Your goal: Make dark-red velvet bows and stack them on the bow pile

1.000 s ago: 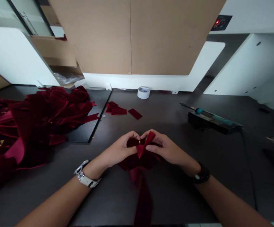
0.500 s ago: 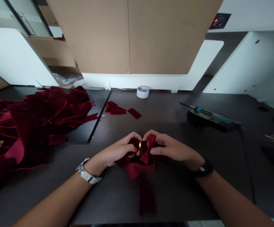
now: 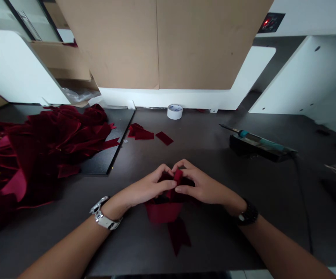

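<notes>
Between my two hands is a dark red velvet ribbon bow (image 3: 163,212), its loop toward me and a notched tail hanging below. My left hand (image 3: 153,184), with a pale watch on the wrist, pinches the middle of the bow between thumb and fingers. From the other side my right hand (image 3: 198,180), a dark band at its wrist, closes thumb and fingertips on the same spot. A short upright fold of velvet sticks up between the thumbs. The gold piece at the bow's centre is hidden now.
A heap of red velvet bows (image 3: 48,143) covers the left, partly on a black board (image 3: 98,162). Short velvet strips (image 3: 164,138) and a white tape roll (image 3: 175,112) lie farther back. A soldering iron (image 3: 258,140) rests on a black holder at right, its cord trailing forward.
The upright velvet piece has moved from my right fingers to between both thumbs, covering the gold centre. My left thumb has come forward onto it, and the hanging tail has swung.
</notes>
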`<state>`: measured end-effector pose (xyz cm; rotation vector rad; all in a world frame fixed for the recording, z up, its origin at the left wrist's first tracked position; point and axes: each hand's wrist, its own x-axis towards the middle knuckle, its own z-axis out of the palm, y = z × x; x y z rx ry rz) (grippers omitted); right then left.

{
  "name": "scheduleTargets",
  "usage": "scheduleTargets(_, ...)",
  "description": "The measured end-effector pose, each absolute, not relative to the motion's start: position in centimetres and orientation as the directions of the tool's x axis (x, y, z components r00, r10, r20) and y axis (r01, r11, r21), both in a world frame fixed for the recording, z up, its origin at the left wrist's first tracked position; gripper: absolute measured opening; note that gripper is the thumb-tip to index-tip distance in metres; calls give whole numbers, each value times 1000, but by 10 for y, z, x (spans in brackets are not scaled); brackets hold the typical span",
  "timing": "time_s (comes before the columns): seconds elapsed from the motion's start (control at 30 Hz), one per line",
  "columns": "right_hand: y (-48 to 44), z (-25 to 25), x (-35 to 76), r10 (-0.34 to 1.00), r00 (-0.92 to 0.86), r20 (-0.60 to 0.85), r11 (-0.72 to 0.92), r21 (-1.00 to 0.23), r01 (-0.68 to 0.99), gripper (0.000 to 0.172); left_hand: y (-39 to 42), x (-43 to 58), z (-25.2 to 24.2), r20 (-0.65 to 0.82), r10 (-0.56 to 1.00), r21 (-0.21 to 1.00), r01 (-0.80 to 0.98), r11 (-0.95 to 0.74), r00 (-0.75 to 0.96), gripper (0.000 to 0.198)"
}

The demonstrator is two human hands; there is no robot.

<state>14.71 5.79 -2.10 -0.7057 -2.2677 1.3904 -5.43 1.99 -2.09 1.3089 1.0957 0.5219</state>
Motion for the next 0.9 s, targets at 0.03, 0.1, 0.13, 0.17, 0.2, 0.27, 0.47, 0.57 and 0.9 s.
scheduleTargets(0.03, 57, -21, 147, 611, -788, 70, 388, -894, 222, 7, 20, -55, -21, -302, 833, 947, 250, 204, 464, 33)
scheduleTargets(0.1, 57, -22, 146, 635, -769, 71, 390, -889, 239, 5, 21, -56, -23, -227, 817, 967, 221, 126, 530, 40)
scheduleTargets(0.13, 57, -22, 146, 645, -761, 68, 385, -889, 246, 5, 21, -56, -23, -201, 808, 973, 207, 101, 554, 39)
scheduleTargets(0.17, 57, -22, 146, 655, -752, 68, 378, -891, 249, 6, 21, -56, -25, -189, 801, 976, 202, 87, 568, 37)
scheduleTargets(0.2, 57, -23, 145, 663, -745, 69, 369, -897, 245, 6, 22, -56, -26, -184, 799, 975, 207, 76, 572, 34)
scheduleTargets(0.27, 57, -25, 144, 673, -736, 77, 346, -912, 221, 8, 23, -57, -28, -176, 811, 973, 223, 58, 558, 28)
scheduleTargets(0.47, 55, -31, 140, 690, -716, 106, 350, -915, 202, 13, 24, -58, -29, -166, 839, 978, 199, 71, 519, 28)
scheduleTargets(0.57, 52, -31, 138, 706, -697, 124, 350, -917, 190, 14, 24, -58, -30, -189, 823, 981, 145, 131, 536, 29)
scheduleTargets(0.9, 45, -32, 132, 789, -610, 77, 264, -939, 223, 18, 24, -51, -35, -125, 887, 989, 131, 74, 445, 32)
